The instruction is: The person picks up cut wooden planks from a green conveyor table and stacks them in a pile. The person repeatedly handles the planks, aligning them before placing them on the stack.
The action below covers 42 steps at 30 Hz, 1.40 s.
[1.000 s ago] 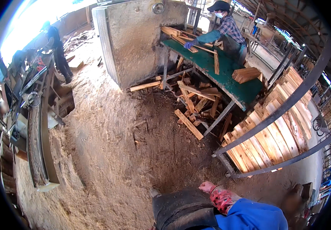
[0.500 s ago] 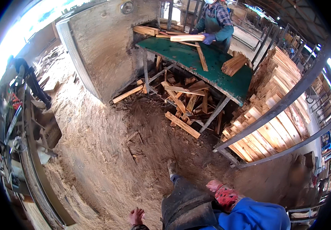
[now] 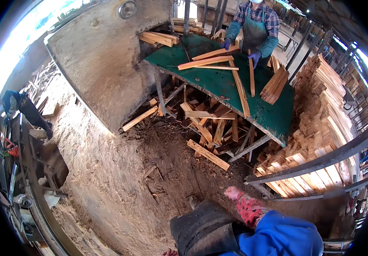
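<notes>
My right hand point(image 3: 234, 193) hangs low in front of my body, below a red patterned cuff and a blue sleeve. It touches nothing I can see, and its fingers blur together. Only a bit of my left hand point(image 3: 170, 252) shows at the lower edge, beside my dark apron point(image 3: 205, 232); most of it is cut off. Ahead stands a green-topped table point(image 3: 177, 59) with loose wooden slats point(image 3: 240, 91) and a bundle of slats point(image 3: 275, 85) on it. Across it, a co-worker in gloves and an apron point(image 3: 254, 36) handles wooden pieces.
Scrap wood point(image 3: 211, 117) lies heaped under the table, and one offcut point(image 3: 208, 154) sticks out in front. A tall wood stack point(image 3: 320, 141) stands right, behind a curved metal rail point(image 3: 320, 162). A large dusty panel point(image 3: 103, 64) rises left. Another person point(image 3: 30, 109) bends near machinery at far left.
The view has moved closer to the table. My left hand has dropped almost out of view. The co-worker's curved piece is lowered to the table, and their hands are now apart.
</notes>
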Motion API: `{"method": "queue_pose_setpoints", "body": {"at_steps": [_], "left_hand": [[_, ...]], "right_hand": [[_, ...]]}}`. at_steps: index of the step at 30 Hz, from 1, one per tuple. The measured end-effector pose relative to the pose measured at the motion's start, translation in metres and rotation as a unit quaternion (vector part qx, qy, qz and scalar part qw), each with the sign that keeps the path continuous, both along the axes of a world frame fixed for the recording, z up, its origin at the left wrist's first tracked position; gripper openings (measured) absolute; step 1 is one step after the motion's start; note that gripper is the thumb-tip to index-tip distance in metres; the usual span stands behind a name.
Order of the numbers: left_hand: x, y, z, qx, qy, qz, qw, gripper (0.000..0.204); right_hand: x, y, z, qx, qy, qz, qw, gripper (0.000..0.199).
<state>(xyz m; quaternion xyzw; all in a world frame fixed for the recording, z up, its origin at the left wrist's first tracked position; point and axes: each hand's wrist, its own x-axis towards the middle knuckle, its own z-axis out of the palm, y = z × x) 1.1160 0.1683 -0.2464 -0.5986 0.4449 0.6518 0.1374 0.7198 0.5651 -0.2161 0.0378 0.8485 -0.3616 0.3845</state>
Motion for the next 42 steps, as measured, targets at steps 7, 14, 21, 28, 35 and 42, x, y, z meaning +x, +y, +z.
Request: {"method": "queue_pose_setpoints", "body": {"at_steps": [7,14,21,28,35,42], "left_hand": [[-0.086,-0.037,-0.001,-0.011,-0.022,-0.064,0.998,0.03],[-0.185,-0.128,-0.019,0.004,-0.011,-0.098,0.995,0.025],[-0.317,-0.289,-0.018,0.028,0.101,0.044,0.993,0.02],[-0.524,-0.334,0.072,0.03,0.223,0.019,0.974,0.014],[-0.663,-0.216,0.121,0.05,0.27,-0.081,0.958,0.022],[-0.795,-0.08,0.174,0.088,0.283,-0.242,0.924,0.023]], "right_hand": [[-0.141,-0.067,0.007,0.034,0.144,-0.023,0.989,0.031],[-0.177,-0.132,0.025,-0.009,0.139,-0.089,0.986,0.034],[-0.193,-0.177,0.065,-0.035,0.132,-0.142,0.98,0.031],[-0.289,-0.191,0.165,-0.027,0.212,-0.236,0.948,0.029],[-0.536,-0.144,0.211,0.082,0.466,-0.156,0.867,0.045],[-0.75,-0.115,0.235,0.172,0.488,0.005,0.855,0.069]]}}
